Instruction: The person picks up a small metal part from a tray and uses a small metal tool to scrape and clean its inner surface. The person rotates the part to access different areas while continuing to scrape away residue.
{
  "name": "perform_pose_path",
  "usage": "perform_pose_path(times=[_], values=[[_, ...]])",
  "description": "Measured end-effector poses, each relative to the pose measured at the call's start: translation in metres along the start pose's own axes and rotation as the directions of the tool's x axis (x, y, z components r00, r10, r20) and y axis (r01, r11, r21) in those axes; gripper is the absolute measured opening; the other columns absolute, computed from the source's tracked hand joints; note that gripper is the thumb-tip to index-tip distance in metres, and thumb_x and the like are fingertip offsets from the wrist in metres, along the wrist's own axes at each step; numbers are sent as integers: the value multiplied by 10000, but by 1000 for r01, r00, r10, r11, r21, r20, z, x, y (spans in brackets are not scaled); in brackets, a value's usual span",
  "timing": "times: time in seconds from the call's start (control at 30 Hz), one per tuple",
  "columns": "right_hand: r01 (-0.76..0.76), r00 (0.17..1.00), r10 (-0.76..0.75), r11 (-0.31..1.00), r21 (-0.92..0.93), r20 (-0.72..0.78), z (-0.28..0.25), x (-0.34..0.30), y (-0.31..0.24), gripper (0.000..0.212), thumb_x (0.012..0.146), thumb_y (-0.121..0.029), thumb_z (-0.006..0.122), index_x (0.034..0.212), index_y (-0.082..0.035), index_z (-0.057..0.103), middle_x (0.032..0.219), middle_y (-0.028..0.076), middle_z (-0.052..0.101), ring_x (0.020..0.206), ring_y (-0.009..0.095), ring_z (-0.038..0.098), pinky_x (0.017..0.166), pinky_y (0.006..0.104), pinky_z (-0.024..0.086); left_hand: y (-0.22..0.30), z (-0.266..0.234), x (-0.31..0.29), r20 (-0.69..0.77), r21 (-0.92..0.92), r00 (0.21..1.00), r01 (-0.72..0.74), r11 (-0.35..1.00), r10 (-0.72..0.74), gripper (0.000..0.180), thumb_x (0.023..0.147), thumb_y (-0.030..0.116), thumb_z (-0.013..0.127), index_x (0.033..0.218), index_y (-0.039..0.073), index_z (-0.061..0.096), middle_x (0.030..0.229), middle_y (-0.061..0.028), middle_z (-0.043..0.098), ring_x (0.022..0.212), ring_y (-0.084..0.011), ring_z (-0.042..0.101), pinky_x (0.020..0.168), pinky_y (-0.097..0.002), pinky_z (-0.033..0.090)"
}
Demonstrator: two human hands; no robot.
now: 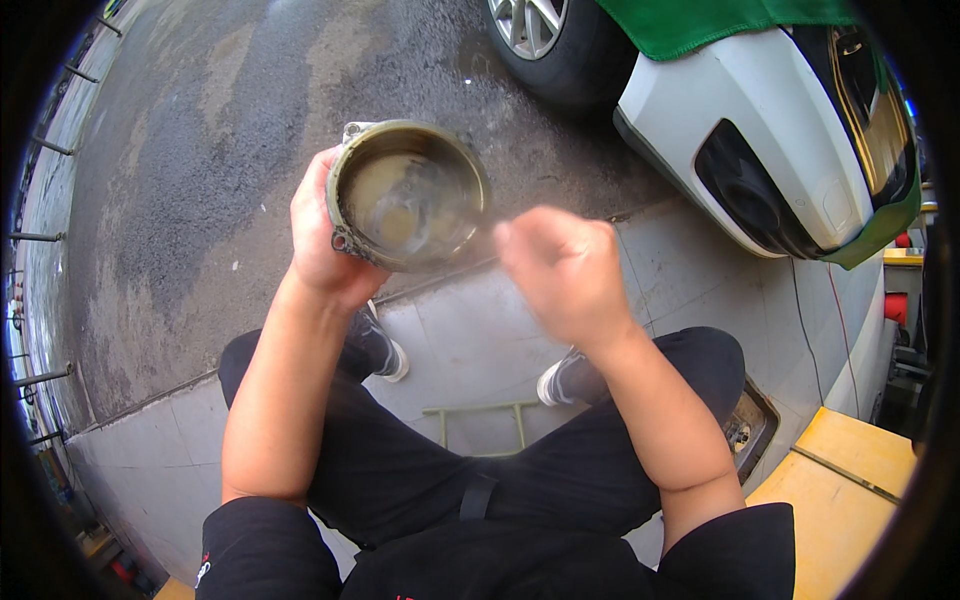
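A round, cup-shaped metal housing (412,200) with bolt ears on its left side is up in front of me, its open mouth toward me. The inside looks wet and stained brownish grey. My left hand (322,235) is closed around its left and lower side; the fingers behind it are hidden. Just off the right rim is my right hand (572,275), blurred by motion, with its fingers curled in. Whatever it might hold between the fingers cannot be made out.
Below my legs stands a small greenish metal frame (480,410) on grey floor tiles. At upper right is a white car bumper (740,130) with a green cover (720,25) and a wheel (560,50). A yellow surface (840,480) lies at lower right; beside it, a dark tray (755,425).
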State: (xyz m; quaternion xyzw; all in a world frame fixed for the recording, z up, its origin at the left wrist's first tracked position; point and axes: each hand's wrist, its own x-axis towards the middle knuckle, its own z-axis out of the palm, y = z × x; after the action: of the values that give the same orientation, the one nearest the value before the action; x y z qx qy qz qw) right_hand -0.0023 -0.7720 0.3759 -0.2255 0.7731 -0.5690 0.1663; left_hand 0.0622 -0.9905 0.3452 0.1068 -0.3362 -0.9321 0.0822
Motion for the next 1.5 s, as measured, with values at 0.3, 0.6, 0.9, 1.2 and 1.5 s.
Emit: perform_pose_path(times=[0.3,0.6,0.9,1.2,1.5], values=[[43,999,-44,999,31,4,-1,-1,-2,212,932,-177,680,818,3,689,576,35,589,550,45,499,505,277,408,-2,7,1,-7,-60,995,101,993,-101,420,1033,314,385,1173,7,636,1117,-140,699,1029,-250,679,913,-407,569],[70,997,-70,998,-1,31,-1,-3,-1,211,935,-170,677,825,11,691,575,5,581,548,38,489,495,265,397,-2,10,5,-43,-105,976,208,972,-213,419,1021,313,413,1145,-8,651,1085,-146,712,977,-260,697,893,-421,577],[10,997,-12,1000,26,77,-2,-4,-4,211,935,-168,677,822,10,687,568,-5,565,543,33,479,485,270,380,0,10,7,-11,-107,970,239,965,-241,408,1015,316,429,1137,1,658,1080,-148,713,966,-262,699,877,-432,587],[32,991,-39,998,54,131,-3,-3,-10,208,931,-175,673,825,3,688,572,22,581,544,46,498,503,281,408,-1,14,5,-40,-111,974,217,970,-223,413,1010,316,429,1138,0,662,1077,-143,716,977,-264,699,893,-428,580],[78,995,-75,996,-52,67,-4,-1,-6,194,929,-141,684,823,21,686,597,51,591,570,71,522,542,287,450,-4,8,7,-21,-107,979,197,974,-201,416,1013,317,426,1145,-2,659,1096,-144,712,979,-260,697,892,-419,579]])
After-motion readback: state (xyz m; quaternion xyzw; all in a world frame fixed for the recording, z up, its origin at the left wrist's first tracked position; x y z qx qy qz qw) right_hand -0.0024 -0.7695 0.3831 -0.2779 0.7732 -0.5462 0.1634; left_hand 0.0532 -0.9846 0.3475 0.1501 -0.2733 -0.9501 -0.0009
